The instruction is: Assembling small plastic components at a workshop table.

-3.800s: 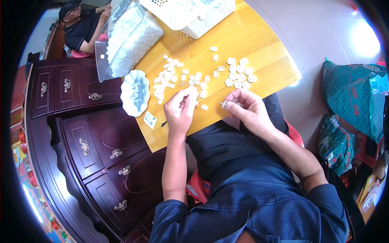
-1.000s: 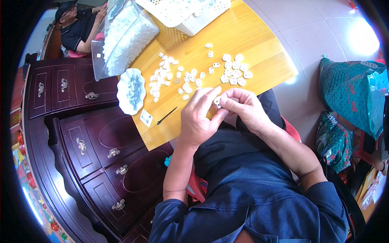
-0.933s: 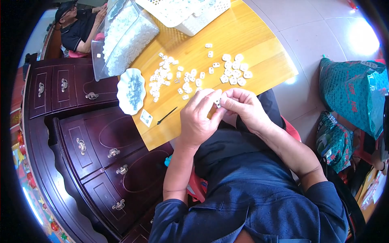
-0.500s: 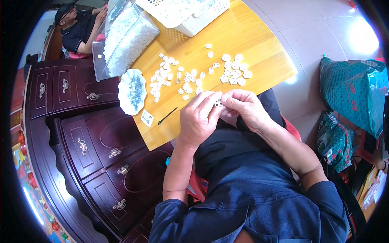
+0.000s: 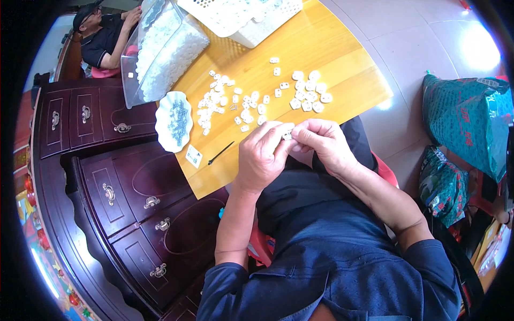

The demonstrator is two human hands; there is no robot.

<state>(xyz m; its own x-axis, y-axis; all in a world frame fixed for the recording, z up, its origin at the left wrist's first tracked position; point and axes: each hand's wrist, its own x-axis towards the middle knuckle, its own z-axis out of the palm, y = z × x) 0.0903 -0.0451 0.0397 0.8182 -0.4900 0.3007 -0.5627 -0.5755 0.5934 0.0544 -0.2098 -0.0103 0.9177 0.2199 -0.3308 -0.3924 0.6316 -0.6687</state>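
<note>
A small white block [image 5: 287, 136] is clamped in both grips: left hand [image 5: 262, 158] at its left side, right hand [image 5: 325, 143] at its right, equally near; long axis not resolved. Hard plastic inferred. Beyond the grips, rounded white blocks [image 5: 311, 96] are scattered on the wood-grained bench [image 5: 348, 67]; leftward, a scalloped dish [image 5: 163, 127] is noted.

At the near edge of the table [image 5: 334, 59], the left hand [image 5: 261, 155] and right hand [image 5: 326, 147] pinch a white piece [image 5: 287, 135] between them. Similar pieces [image 5: 311, 96] lie in clusters beyond, with a dish [image 5: 178, 146], a card [image 5: 193, 156] and a black stick [image 5: 220, 153] to the left. A bin [image 5: 131, 88] and a basket [image 5: 282, 24] stand at the far side, bags [image 5: 465, 125] on the right.
</note>
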